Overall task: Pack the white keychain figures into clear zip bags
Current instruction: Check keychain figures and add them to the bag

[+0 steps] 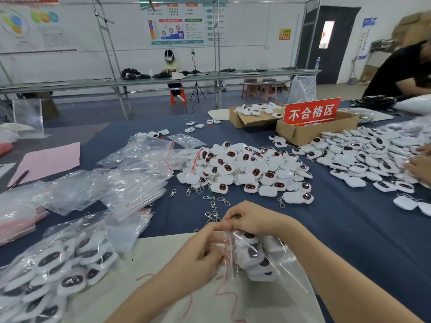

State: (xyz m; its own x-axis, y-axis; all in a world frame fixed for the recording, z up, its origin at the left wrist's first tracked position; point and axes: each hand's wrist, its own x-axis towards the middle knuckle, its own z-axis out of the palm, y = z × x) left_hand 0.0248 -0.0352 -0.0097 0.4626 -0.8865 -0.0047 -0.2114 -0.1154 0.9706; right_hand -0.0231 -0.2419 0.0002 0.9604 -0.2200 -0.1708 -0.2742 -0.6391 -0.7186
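My left hand [200, 250] and my right hand [251, 220] both pinch the red-striped mouth of a clear zip bag [275, 271] low in the middle of the head view. Several white keychain figures [254, 255] with dark oval faces lie inside that bag. A large loose pile of white figures [247, 171] sits on the blue table beyond my hands. Loose metal clasps [212, 206] lie between the pile and my hands. Filled bags [51, 273] are stacked at the lower left. Empty zip bags [130, 173] are heaped at the left.
Two cardboard boxes [303, 134] with a red sign [311, 110] stand at the back right. Another pile of figures [363, 155] spreads to the right, where another person's hands [419, 164] work. A pink sheet [49, 159] lies at the left. A pale mat [149, 271] is under my forearms.
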